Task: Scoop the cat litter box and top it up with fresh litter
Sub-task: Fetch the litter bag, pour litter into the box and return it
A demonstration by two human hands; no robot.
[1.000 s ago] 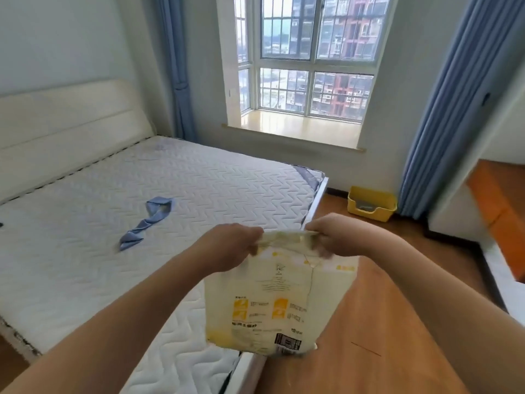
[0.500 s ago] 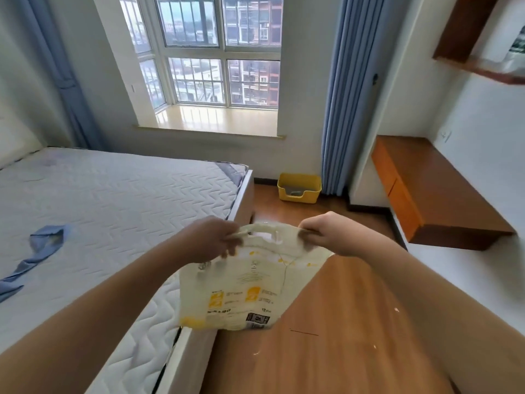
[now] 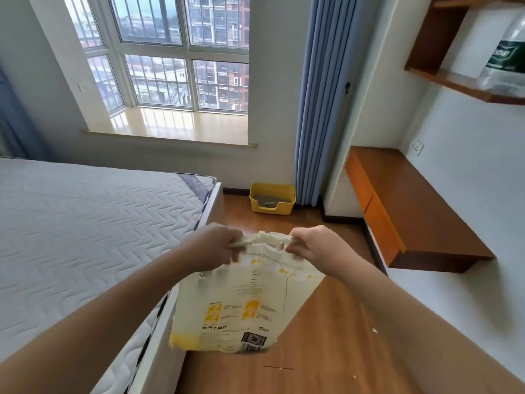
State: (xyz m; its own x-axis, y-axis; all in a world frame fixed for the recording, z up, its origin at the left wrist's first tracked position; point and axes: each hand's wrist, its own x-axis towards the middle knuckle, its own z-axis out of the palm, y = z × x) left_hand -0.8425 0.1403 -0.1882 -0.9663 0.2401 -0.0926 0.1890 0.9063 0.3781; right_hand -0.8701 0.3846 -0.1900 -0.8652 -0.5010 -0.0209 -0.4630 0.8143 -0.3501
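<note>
both hands, left [image 3: 218,245] and right [image 3: 314,245], pinch the bag [image 3: 244,297] top, likely to pull it open; box [image 3: 272,198] waits at twelve o'clock.

Hands: two. Left hand [image 3: 216,245] and right hand [image 3: 311,245], each gripping the top edge of the same bag.

Litter bags: one [image 3: 244,302], pale yellow with printed panels and a barcode, hanging between the hands.

Litter boxes: one [image 3: 272,210], yellow, on the floor at the far wall, just beside the curtain.

Curtains: one plainly seen [image 3: 315,103], blue; a second blue strip at the left edge is too cropped to count.

Beds: one [image 3: 85,228]. Desks: one [image 3: 409,206]. Wall shelves: one [image 3: 466,83], carrying one large water bottle [image 3: 505,55] at its right end.
</note>
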